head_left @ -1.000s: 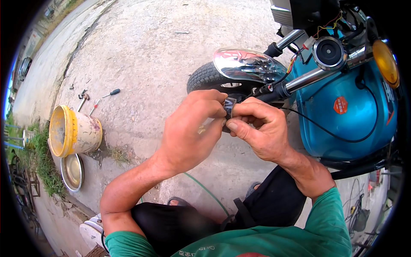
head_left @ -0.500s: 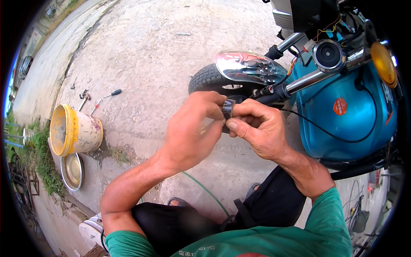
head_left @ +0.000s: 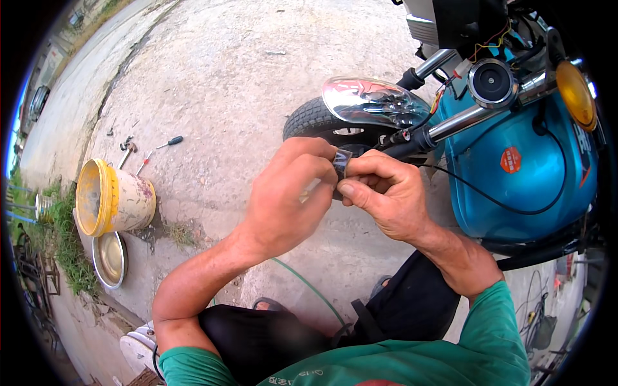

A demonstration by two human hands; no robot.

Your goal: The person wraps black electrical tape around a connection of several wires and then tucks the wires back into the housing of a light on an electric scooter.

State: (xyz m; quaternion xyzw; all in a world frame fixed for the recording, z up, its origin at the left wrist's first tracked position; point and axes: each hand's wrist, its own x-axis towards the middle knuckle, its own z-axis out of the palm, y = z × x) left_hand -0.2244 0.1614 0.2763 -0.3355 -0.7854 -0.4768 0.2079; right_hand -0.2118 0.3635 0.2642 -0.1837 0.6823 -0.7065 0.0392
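Observation:
Between my hands is a small dark, shiny strip (head_left: 341, 162), its kind unclear, with light glinting off its face. My left hand (head_left: 283, 193) is curled and pinches the strip's left side; its lower fingers are slightly blurred. On the other side, the thumb and forefinger of my right hand (head_left: 389, 193) grip the strip's edge. Both hands are held just in front of the motorcycle's front tyre (head_left: 309, 122), below the chrome mudguard (head_left: 367, 100). My fingers partly cover the strip.
The blue motorcycle tank (head_left: 515, 186), a round chrome-rimmed part (head_left: 492, 80) and an orange indicator (head_left: 575, 96) are at right, among loose wires. At left stand a yellow-rimmed bucket (head_left: 132, 202) and a metal bowl (head_left: 109, 260). A screwdriver (head_left: 170, 141) and a wrench (head_left: 275, 53) lie on the concrete.
The dark strip has tilted slightly and catches the light differently. Both hands keep their grip in nearly the same place.

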